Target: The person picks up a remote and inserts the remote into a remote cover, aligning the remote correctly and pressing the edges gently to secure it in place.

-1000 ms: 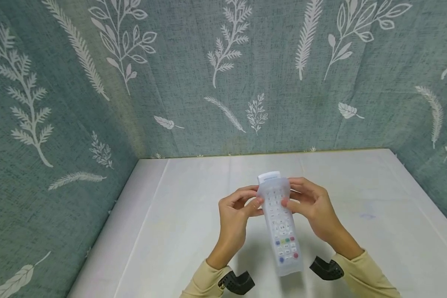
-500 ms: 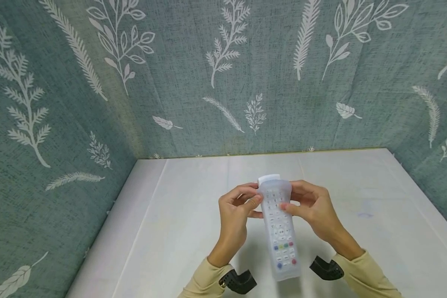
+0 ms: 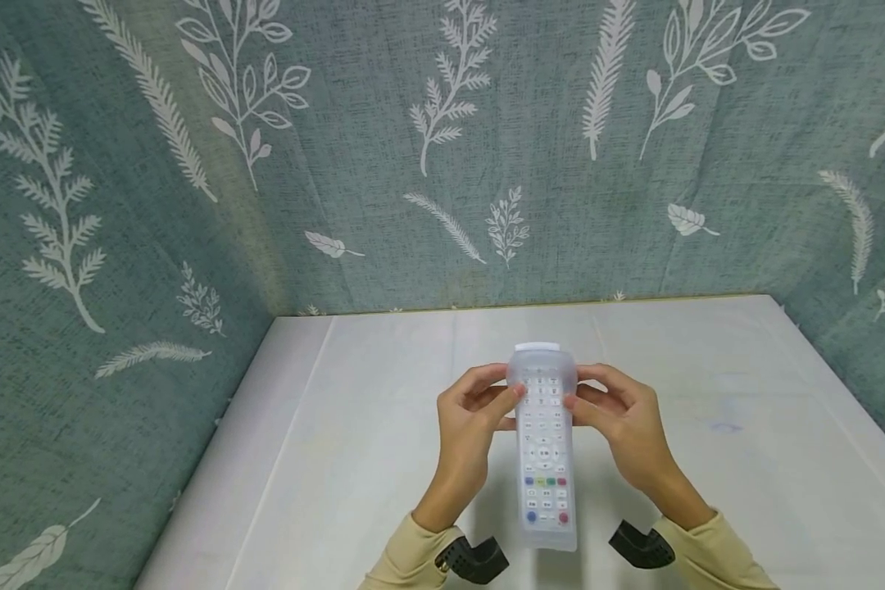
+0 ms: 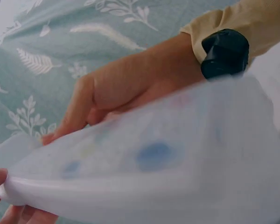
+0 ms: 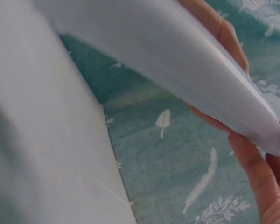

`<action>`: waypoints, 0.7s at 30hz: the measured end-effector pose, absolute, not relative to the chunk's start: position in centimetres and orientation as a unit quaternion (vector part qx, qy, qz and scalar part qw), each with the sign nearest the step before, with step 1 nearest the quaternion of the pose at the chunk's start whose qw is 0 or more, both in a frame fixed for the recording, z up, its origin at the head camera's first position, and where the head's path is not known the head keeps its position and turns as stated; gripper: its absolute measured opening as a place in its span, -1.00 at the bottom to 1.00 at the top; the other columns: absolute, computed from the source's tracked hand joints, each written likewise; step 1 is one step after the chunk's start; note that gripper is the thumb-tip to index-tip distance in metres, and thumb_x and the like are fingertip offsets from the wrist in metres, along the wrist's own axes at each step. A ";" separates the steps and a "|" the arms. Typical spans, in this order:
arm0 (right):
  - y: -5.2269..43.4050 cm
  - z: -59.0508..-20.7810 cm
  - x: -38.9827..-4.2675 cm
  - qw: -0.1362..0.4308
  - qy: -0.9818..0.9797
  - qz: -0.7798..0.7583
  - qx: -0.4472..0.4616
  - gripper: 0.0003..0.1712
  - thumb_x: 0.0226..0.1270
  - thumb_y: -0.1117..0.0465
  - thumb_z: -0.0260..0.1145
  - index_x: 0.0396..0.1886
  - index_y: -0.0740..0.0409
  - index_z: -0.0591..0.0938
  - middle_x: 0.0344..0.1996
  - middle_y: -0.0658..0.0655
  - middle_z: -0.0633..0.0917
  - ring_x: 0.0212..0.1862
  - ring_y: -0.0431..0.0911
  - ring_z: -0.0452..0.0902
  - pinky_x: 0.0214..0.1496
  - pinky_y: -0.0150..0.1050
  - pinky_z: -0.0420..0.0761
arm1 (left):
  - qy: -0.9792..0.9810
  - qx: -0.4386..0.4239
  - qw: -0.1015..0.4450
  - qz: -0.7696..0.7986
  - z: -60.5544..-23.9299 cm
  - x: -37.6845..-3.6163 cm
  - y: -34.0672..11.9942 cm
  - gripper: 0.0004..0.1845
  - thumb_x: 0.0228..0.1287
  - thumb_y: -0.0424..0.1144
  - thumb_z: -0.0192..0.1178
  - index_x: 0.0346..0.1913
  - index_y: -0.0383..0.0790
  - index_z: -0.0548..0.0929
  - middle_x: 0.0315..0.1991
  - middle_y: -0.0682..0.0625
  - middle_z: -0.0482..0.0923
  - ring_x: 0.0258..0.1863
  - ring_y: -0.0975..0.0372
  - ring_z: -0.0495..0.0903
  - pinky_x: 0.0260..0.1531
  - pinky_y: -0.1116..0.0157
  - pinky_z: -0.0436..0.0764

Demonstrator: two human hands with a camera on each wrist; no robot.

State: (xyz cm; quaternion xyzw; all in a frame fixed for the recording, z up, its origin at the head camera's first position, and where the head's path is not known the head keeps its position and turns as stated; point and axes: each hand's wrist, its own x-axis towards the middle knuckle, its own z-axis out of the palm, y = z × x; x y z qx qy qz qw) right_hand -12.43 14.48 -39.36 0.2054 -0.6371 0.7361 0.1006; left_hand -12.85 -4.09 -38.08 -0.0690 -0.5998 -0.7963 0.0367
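A white remote control (image 3: 537, 347) sits inside a translucent soft cover (image 3: 548, 537), its bare top end poking out of the cover's far opening. Rows of pale buttons and several coloured ones show through the cover. My left hand (image 3: 466, 434) pinches the cover's left edge near that opening, thumb on the front and fingers behind. On the opposite edge, my right hand (image 3: 629, 422) pinches at about the same height. The remote is held up over the white table, near end toward me. In the left wrist view the cover (image 4: 214, 158) looms large and blurred.
The white table (image 3: 361, 459) spreads out below both hands. Green cloth with white leaf prints (image 3: 376, 106) rises at the back and on both sides. Each wrist carries a black camera mount (image 3: 475, 560) over a beige sleeve (image 3: 406, 553).
The remote in its cover has swung from a slant to nearly straight, its near end shifting left. Less of the white end shows above the opening. Both hands keep their places along the edges.
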 end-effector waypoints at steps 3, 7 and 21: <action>14.5 -39.7 -12.5 0.121 -0.629 0.740 0.204 -0.80 0.18 0.59 0.24 -0.17 0.49 0.56 -0.24 0.15 0.62 -0.28 -0.08 0.65 -0.36 -0.15 0.71 | -0.600 -0.080 0.028 -0.796 -38.3 -12.7 -4.3 -0.72 0.14 -0.35 0.34 -0.07 -0.33 0.66 -0.21 -0.23 0.62 -0.29 0.08 0.65 -0.46 0.17 0.71; 14.2 -39.7 -12.6 0.156 -0.628 0.734 0.207 -0.85 0.15 0.62 0.25 -0.28 0.45 0.61 -0.33 0.12 0.62 -0.42 -0.08 0.65 -0.45 -0.14 0.70 | -0.600 -0.098 0.022 -0.794 -38.2 -12.6 -4.7 -0.71 0.16 -0.35 0.32 -0.04 -0.34 0.68 -0.21 -0.28 0.63 -0.30 0.07 0.67 -0.46 0.14 0.71; 13.0 -38.4 -12.6 0.088 -0.640 0.729 0.226 -0.86 0.31 0.48 0.17 -0.16 0.41 0.44 -0.30 0.20 0.52 -0.33 -0.05 0.62 -0.45 -0.12 0.70 | -0.531 -0.068 -0.029 -0.844 -39.0 -12.9 -5.0 -0.67 0.18 -0.44 0.26 0.01 -0.51 0.59 -0.16 -0.18 0.58 -0.33 0.15 0.61 -0.52 0.30 0.69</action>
